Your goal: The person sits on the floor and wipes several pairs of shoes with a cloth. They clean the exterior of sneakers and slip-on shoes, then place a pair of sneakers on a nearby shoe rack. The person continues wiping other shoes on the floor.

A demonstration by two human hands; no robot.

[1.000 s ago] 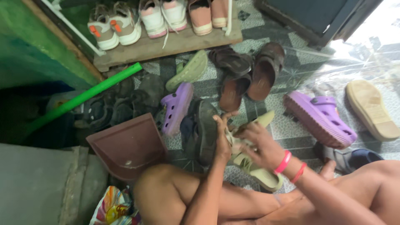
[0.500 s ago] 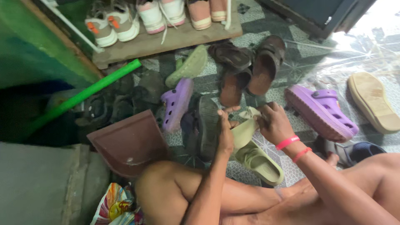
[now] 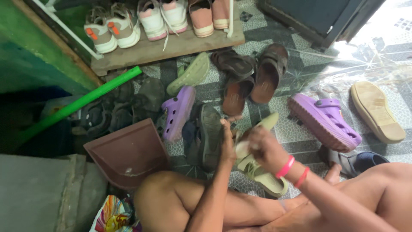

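The left hand grips the pale green slide sandal at its inner edge, steadying it above the tiled floor; the right hand is closed over the sandal's upper end, pressing something pale to it; a purple clog lies nearby.

— Our right hand is smeared by motion, so we can't tell how its fingers lie on the green sandal, and it covers the sandal's middle.

— Our left hand hides that sandal's near edge too. Beyond the grip, the sneakers on the wooden shelf are cut off by the top edge.
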